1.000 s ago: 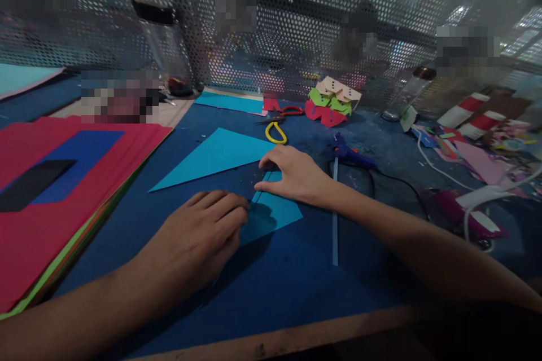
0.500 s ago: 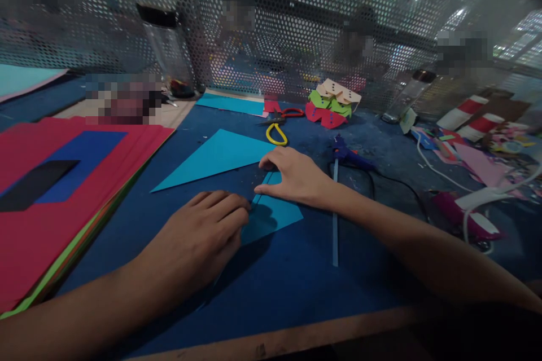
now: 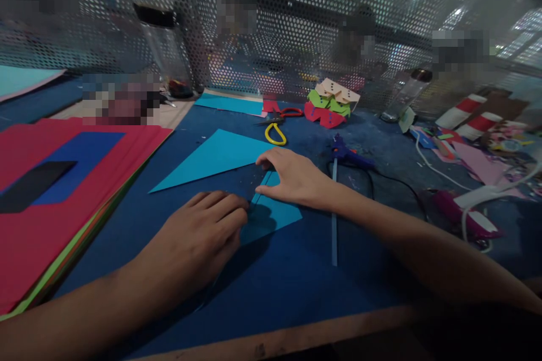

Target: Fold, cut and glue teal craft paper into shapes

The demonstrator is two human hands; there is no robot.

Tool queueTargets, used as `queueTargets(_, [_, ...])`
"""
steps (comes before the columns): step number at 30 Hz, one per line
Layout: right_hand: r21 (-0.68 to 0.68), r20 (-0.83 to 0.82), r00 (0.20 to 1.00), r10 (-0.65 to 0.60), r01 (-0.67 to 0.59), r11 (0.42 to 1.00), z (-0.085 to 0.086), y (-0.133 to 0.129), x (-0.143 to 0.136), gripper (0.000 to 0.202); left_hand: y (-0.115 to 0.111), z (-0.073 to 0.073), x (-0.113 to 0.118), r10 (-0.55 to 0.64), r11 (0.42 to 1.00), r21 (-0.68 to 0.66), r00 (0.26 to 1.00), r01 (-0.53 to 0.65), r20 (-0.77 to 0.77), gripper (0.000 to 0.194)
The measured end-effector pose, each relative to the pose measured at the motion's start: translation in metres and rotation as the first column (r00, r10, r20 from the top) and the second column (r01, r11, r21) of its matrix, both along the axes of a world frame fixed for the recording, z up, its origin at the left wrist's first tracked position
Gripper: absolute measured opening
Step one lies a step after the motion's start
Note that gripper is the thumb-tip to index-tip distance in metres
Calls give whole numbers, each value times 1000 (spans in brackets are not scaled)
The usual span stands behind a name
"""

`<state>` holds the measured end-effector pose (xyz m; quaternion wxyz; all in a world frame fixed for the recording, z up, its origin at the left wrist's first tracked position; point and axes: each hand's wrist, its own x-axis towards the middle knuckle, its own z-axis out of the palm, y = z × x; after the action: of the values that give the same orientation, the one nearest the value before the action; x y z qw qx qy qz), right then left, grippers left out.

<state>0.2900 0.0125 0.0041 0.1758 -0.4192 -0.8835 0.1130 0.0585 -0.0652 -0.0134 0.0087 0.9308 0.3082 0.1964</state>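
Observation:
My left hand [image 3: 207,231] lies on the blue table with its fingers curled over the near left edge of a blue paper piece [image 3: 277,211]; its fingertips are partly hidden. From the right, my right hand [image 3: 290,175] holds the same piece at its far end, thumb and curled fingers set either side of a narrow folded strip. Behind both hands a blue paper triangle [image 3: 215,161] lies flat. Yellow-and-red-handled scissors [image 3: 276,134] rest beyond the right hand. A blue glue gun [image 3: 349,156], with a long pale glue stick [image 3: 335,237] in it, lies right of that hand.
Stacked coloured sheets [image 3: 38,248] cover the left side. At the back stand cut-out paper shapes [image 3: 330,104], a clear container [image 3: 165,51] and a perforated metal screen [image 3: 288,22]. Paper scraps [image 3: 474,163], a white cable [image 3: 440,177] and a magenta-and-white device [image 3: 470,214] crowd the right.
The view shifts very slightly. Both hands keep nearly the same place on the blue paper piece, and nothing else visibly moves.

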Motion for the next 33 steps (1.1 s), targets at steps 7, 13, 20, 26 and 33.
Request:
queueTargets(7, [-22,-82,997,1,-2,1000,-6,13,6,30,-1,-1,-1,-4,1000,-9,1000,4,3,17])
queueTargets(13, [-76,-156,988,-2,-10,997,-11,22,9,23,-1,-1,-1,3,1000,-8,1000,-3,7,17])
queueTargets(20, [-103,-221,975,-17,-6,995,-15,29,11,20,0,-1,-2,-3,1000,-17,1000,3,9,17])
queueTargets(26, [-77,-233,972,-36,18,997,-17,33,13,23,0,-1,-1,-3,1000,-11,1000,3,8,18])
queueTargets(33, [-7,-184,983,-23,22,1000,-17,27,12,20,-1,1,0,20,999,-42,1000,-19,17,15])
